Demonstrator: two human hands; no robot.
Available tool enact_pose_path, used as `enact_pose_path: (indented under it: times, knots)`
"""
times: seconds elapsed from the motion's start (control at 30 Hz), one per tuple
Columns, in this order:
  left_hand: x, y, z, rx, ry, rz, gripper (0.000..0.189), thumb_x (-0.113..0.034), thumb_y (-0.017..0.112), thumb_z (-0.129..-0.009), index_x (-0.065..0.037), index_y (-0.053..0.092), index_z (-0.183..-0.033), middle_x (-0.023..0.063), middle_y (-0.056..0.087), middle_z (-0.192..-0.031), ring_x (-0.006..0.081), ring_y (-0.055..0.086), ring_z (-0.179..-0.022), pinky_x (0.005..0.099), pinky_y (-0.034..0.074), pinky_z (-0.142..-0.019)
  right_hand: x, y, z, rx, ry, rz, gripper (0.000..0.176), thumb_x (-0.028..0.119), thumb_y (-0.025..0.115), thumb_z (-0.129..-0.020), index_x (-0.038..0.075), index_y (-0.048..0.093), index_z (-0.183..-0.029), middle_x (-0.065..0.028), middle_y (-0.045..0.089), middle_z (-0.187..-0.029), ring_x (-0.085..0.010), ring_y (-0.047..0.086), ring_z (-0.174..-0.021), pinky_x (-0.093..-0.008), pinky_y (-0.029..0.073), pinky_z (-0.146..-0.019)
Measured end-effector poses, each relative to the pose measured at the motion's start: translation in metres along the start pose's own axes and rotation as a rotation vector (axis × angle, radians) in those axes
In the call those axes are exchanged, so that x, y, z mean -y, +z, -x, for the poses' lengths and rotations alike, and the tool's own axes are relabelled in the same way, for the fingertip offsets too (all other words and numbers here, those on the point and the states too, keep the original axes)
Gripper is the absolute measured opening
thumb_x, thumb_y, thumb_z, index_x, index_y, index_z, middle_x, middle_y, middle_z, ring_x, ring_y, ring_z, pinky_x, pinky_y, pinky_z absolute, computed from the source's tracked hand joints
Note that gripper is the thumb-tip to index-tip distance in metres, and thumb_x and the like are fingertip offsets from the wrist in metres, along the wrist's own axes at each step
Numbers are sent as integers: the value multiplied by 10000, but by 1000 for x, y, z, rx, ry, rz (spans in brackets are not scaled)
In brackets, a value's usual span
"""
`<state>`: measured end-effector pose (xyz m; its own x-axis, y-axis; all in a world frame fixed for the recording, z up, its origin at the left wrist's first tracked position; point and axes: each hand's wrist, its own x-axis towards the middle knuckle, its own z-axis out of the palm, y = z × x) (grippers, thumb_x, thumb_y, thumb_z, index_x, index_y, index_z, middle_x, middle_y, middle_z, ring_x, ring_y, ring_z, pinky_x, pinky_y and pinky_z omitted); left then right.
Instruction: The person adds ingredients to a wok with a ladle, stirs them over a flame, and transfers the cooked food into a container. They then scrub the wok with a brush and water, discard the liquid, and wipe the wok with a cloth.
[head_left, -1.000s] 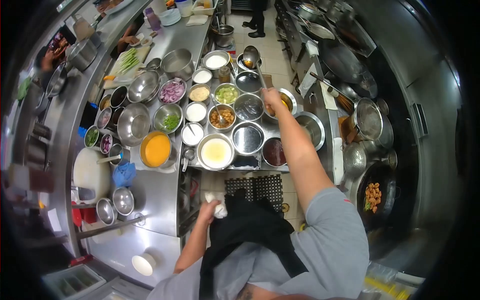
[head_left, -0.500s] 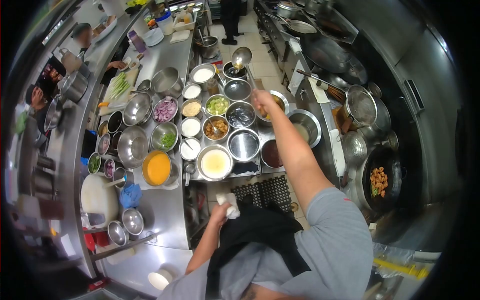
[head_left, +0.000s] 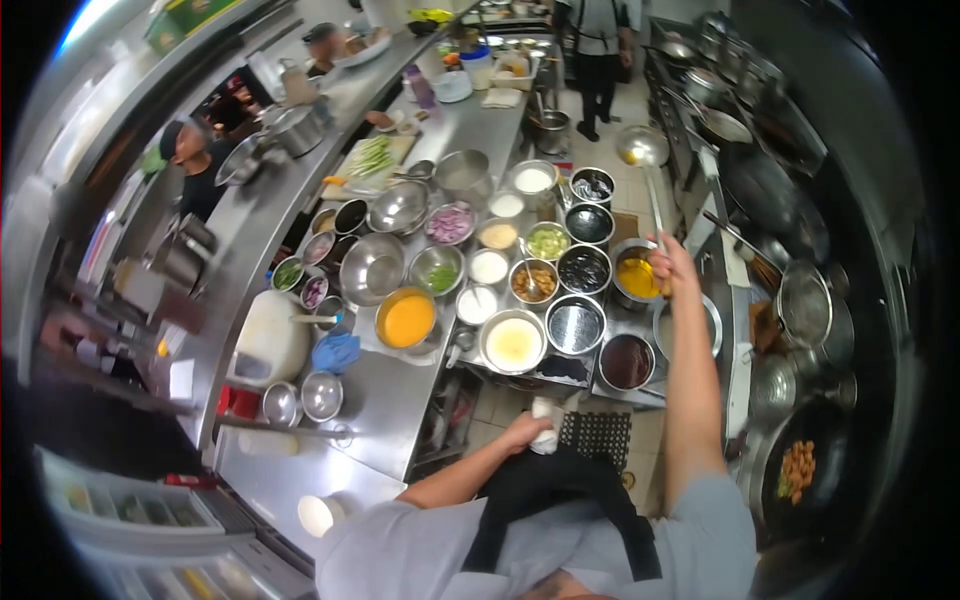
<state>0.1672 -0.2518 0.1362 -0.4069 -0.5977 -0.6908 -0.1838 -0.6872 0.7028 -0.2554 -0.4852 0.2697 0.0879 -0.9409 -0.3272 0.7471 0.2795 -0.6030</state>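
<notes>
My right hand (head_left: 675, 268) is closed round the handle of a long ladle (head_left: 642, 146), its bowl held out over the floor with a little yellow liquid in it. Just under that hand is a pot of yellow oil (head_left: 637, 272). A folded white cloth (head_left: 544, 426) is gripped in my left hand (head_left: 525, 432), low by the black apron. Between my hands stand a pot of dark red sauce (head_left: 627, 361), a bowl of creamy liquid (head_left: 513, 343) and a bowl of browned pieces (head_left: 534, 282). A wok (head_left: 812, 500) at the right holds browned chunks.
On the left steel counter (head_left: 375, 410) are an orange-filled bowl (head_left: 406, 317), a chopped onion bowl (head_left: 450, 223) and a blue cloth (head_left: 336, 351). One person (head_left: 597, 60) stands in the far aisle; another person (head_left: 195, 165) is behind the left shelf. Stoves line the right.
The view has swung left, shifting the scene rightward. The ladle has moved away from the dark pots to over the aisle floor. Both hands keep their holds.
</notes>
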Motion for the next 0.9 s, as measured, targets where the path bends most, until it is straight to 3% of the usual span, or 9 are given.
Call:
enact_pose_path:
  times: [0.17,0.2,0.33,0.5,0.53,0.73,0.8,0.87,0.9]
  knots:
    - [-13,49,-6,52,7,30,419,-161,667,-790,100,635,-1117,173,693,-971,256,694,-846,367,552,-738,40,-16,82,14,11,-81,358,388,589,-988,68,573,-1147,17,475,-631,-42,404,-415,-204,308,-311]
    - [-13,59,-8,58,1,34,288,-125,670,-809,45,641,-1038,126,672,-887,239,677,-796,378,550,-692,44,-19,101,39,29,-112,358,373,583,-994,50,573,-1150,33,460,-609,-40,388,-404,-204,309,-309]
    - [-4,82,-18,143,-26,-1,149,-88,653,-827,24,646,-926,117,659,-810,236,676,-693,383,569,-619,49,-54,169,96,75,-239,344,326,562,-1003,24,547,-1168,13,502,-620,-42,418,-415,-194,317,-316]
    - [18,112,-27,148,-83,-82,249,-100,644,-803,42,638,-1007,122,669,-855,235,667,-717,367,526,-630,38,-90,285,88,-4,-353,308,334,527,-1015,55,556,-1144,38,467,-637,-24,380,-417,-179,317,-306]
    - [25,119,-32,205,-34,-68,257,-88,657,-802,39,626,-1023,120,664,-875,241,666,-712,372,531,-638,34,-97,314,39,-66,-332,319,334,518,-1020,44,548,-1149,41,458,-647,-20,372,-418,-176,307,-306]
    - [-11,219,1,297,-210,-358,336,-81,684,-808,43,584,-1104,116,647,-908,245,670,-766,380,548,-651,5,-150,502,-207,-415,-366,300,285,539,-1017,11,516,-1134,7,459,-666,-21,380,-419,-183,306,-305]
    - [-10,251,0,441,-213,-452,359,-84,671,-812,43,565,-1130,122,644,-933,242,671,-792,380,553,-649,-4,-177,567,-354,-508,-382,282,286,530,-1020,36,526,-1149,11,447,-641,-31,370,-413,-192,295,-304]
    - [5,288,-10,509,-183,-474,357,-82,663,-811,44,563,-1130,122,643,-939,244,671,-792,380,554,-654,-15,-232,622,-650,-626,-156,275,293,533,-1020,44,561,-1133,-3,463,-641,-38,372,-412,-223,291,-304]
    - [12,303,-13,556,-154,-477,355,-80,655,-811,46,562,-1129,123,641,-945,245,670,-791,379,555,-659,-23,-259,641,-1056,-564,146,280,283,534,-1014,29,575,-1123,-60,542,-681,-123,479,-454,-293,383,-363]
